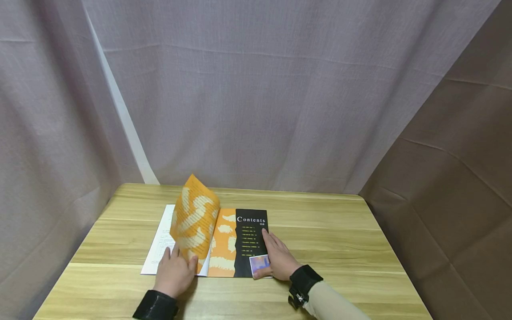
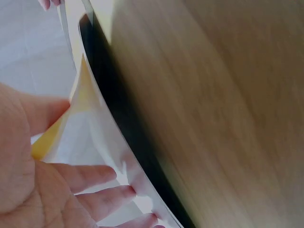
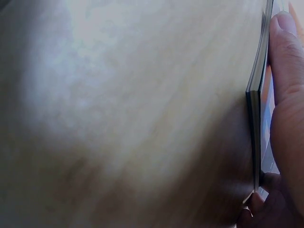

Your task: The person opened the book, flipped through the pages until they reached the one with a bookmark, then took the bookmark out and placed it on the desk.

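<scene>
An open booklet lies on the table, its right page black with the heading "Contents" and a small picture at the lower corner. One orange-and-cream page stands raised and curved over the white left page. My left hand holds this raised page by its lower part, thumb on one side and the other fingers behind it, spread over the white paper. My right hand rests at the booklet's lower right corner, thumb on the page and fingers along the right edge.
The wooden table extends around the booklet. Grey curtains hang behind it and at the left, with a narrow pale gap; a brown curtain hangs at the right. Black bands circle both wrists.
</scene>
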`<state>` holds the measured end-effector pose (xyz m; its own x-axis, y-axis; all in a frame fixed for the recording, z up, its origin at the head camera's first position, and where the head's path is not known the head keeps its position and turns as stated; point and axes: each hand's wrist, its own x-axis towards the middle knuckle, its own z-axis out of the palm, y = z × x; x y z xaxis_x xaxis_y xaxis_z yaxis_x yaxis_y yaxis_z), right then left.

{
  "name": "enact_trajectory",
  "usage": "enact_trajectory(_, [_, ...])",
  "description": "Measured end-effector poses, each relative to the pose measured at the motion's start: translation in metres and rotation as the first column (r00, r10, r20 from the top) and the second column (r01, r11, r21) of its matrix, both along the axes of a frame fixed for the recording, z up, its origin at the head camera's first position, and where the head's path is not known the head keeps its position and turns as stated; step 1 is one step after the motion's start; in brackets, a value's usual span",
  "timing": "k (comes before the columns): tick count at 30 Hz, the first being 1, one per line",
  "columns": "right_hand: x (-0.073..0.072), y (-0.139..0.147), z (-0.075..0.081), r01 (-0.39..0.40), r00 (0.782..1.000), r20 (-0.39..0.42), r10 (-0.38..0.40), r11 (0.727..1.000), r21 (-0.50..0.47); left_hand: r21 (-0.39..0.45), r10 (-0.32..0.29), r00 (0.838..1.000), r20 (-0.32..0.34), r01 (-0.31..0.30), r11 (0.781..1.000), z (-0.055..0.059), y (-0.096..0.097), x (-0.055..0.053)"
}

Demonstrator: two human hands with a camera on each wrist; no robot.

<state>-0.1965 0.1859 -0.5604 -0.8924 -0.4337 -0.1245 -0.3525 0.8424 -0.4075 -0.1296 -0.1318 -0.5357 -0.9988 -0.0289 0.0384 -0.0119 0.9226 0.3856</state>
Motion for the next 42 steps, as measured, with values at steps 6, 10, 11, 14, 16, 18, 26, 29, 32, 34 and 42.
enact_trajectory(6, [0.0, 0.0, -0.002, 0.009, 1.0, 0.007, -0.009, 1.0, -0.009, 0.136, 0.057, 0.997, -0.047, -0.05, 0.989, 0.002, -0.016, -0.003])
enact_trajectory(10, [0.0, 0.0, -0.001, 0.014, 1.0, 0.011, -0.013, 1.0, -0.009, 0.258, 0.149, 0.987, -0.05, -0.132, 0.957, 0.008, -0.027, -0.008])
enact_trajectory(11, [0.0, 0.0, -0.001, 0.014, 1.0, 0.012, -0.014, 1.0, -0.008, 0.271, 0.175, 0.983, -0.061, -0.152, 0.95, 0.009, -0.03, -0.009])
enact_trajectory(14, [0.0, 0.0, -0.002, 0.015, 1.0, 0.012, -0.015, 1.0, -0.005, 0.286, 0.231, 0.963, -0.138, -0.184, 0.94, 0.009, -0.034, -0.011])
enact_trajectory(16, [-0.001, 0.0, -0.002, 0.017, 1.0, 0.013, -0.017, 1.0, 0.0, 0.266, 0.24, 0.948, -0.209, -0.181, 0.947, 0.007, -0.035, -0.011])
enact_trajectory(18, [-0.001, 0.0, -0.003, 0.019, 1.0, 0.013, -0.019, 1.0, 0.007, 0.225, 0.231, 0.936, -0.268, -0.172, 0.959, 0.005, -0.036, -0.01])
enact_trajectory(26, [0.0, -0.001, -0.001, 0.023, 1.0, 0.017, -0.023, 1.0, 0.004, 0.042, 0.055, 0.951, -0.304, -0.044, 0.998, 0.002, -0.028, -0.011])
enact_trajectory(29, [0.0, -0.001, -0.001, 0.025, 0.999, 0.021, -0.026, 1.0, 0.009, 0.138, -0.051, 0.979, -0.199, 0.079, 0.987, 0.003, -0.018, -0.017])
enact_trajectory(32, [-0.001, -0.002, 0.001, 0.027, 0.999, 0.024, -0.027, 1.0, 0.015, 0.296, -0.109, 0.991, -0.081, 0.129, 0.946, 0.006, -0.009, -0.023])
enact_trajectory(34, [-0.001, -0.002, 0.002, 0.022, 1.0, 0.021, -0.023, 1.0, 0.008, 0.356, -0.124, 0.992, -0.035, 0.128, 0.926, 0.008, -0.003, -0.027])
enact_trajectory(42, [-0.001, 0.001, 0.009, -0.073, 0.997, 0.017, 0.073, 0.997, 0.032, 0.212, -0.195, 0.98, 0.022, 0.186, 0.959, 0.006, 0.012, -0.026])
